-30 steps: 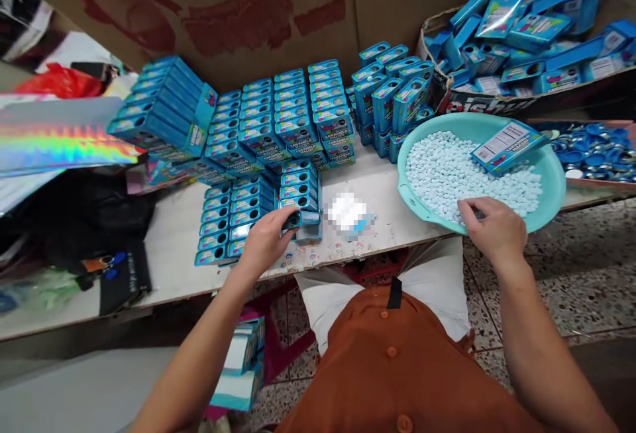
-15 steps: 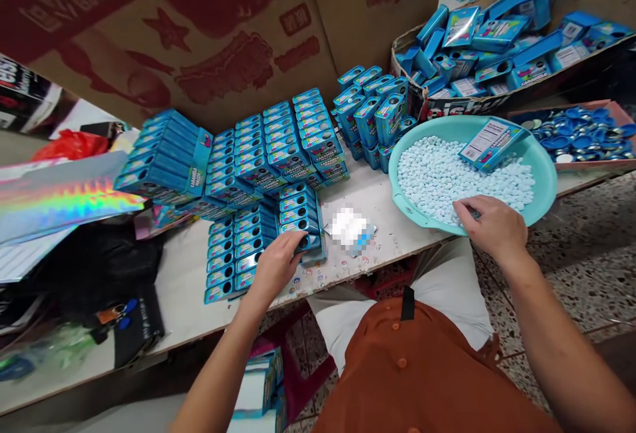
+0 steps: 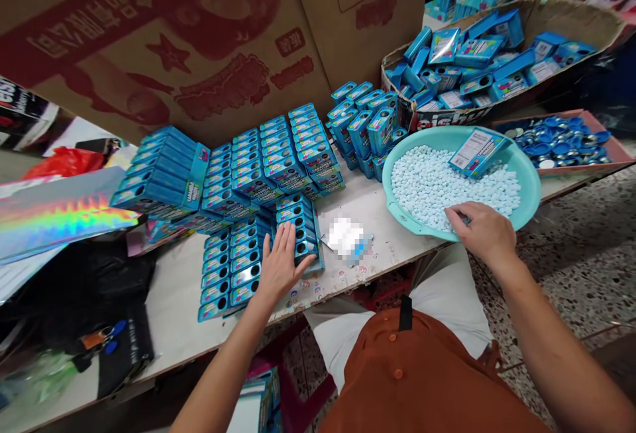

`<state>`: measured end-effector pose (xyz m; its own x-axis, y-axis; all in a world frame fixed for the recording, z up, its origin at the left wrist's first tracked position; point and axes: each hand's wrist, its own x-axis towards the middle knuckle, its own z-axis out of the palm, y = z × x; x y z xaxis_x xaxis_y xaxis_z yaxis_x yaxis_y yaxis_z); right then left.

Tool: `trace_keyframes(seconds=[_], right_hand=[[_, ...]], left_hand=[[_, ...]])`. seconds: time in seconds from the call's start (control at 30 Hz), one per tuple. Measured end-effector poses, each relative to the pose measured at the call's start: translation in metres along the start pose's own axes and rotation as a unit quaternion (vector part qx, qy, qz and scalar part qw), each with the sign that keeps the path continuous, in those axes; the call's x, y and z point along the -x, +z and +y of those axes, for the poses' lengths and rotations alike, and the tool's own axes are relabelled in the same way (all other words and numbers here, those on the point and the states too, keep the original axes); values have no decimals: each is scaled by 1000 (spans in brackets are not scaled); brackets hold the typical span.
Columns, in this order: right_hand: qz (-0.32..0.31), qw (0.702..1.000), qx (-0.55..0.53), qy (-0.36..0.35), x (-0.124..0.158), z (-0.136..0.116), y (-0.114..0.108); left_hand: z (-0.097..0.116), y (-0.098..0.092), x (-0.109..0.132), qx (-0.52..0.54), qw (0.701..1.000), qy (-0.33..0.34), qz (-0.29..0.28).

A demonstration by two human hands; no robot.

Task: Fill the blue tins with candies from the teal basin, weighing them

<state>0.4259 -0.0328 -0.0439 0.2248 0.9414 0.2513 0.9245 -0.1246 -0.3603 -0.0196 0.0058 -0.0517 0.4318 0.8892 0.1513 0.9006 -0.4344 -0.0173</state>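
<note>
Head view:
1. A white laminate bench carries stacked rows of small blue rectangular tins and a round teal plastic basin.
2. The left hand lies spread flat against the tins.
3. The right hand rests curled at the basin rim, fingertips among pale blue round candies; any pinch cannot be determined.

The left grip rests against rows of small tins on the table. The right grip is to its right, in a round tub of little candies. One tin lies on the candies. A box of tins sits behind the tub.
</note>
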Motion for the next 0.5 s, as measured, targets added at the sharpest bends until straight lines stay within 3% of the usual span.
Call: trace_keyframes(seconds=[0.13, 0.3, 0.4, 0.5], right_hand=[[-7, 1000, 0, -15, 1, 0, 1], [-18, 999, -8, -29, 0, 1, 2], [-24, 999, -15, -33, 0, 0, 2], [-24, 999, -23, -36, 0, 0, 1]], left_hand=[[7, -25, -32, -34, 998, 21, 45], [59, -61, -130, -22, 987, 86, 132], [102, -61, -202, -11, 985, 100, 140], [138, -48, -257, -21, 988, 70, 138]])
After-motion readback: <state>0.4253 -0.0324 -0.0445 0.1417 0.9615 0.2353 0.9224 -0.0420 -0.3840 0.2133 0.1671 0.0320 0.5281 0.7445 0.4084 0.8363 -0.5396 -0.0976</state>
